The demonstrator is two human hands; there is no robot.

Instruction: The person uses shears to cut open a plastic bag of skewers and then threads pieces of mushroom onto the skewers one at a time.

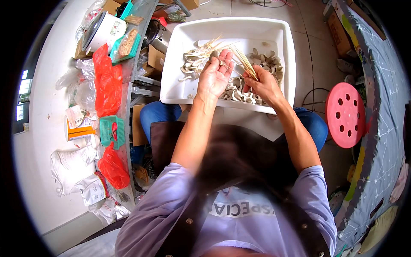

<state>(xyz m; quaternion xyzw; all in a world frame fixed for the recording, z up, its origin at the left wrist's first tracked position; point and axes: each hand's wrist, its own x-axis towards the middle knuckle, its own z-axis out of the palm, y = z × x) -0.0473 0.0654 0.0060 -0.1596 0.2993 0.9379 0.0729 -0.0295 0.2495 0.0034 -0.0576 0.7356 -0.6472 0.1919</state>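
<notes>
A: Hands?

B: Both over white tub. Left hand, palm up, seems to pinch grey piece at the thumb. Right hand closed around stick bundle.

A: Technique?

B: My call: back the piece with fingers, feed thin stick straight and slow, skin clear of its tip. Grip bundle low so it can't fan.

A: Orientation?

B: Bundle runs diagonally, free ends toward tub's far side, leaning left. Thin stick spans the hands. Piece axis: can't tell, partly covered.
</notes>
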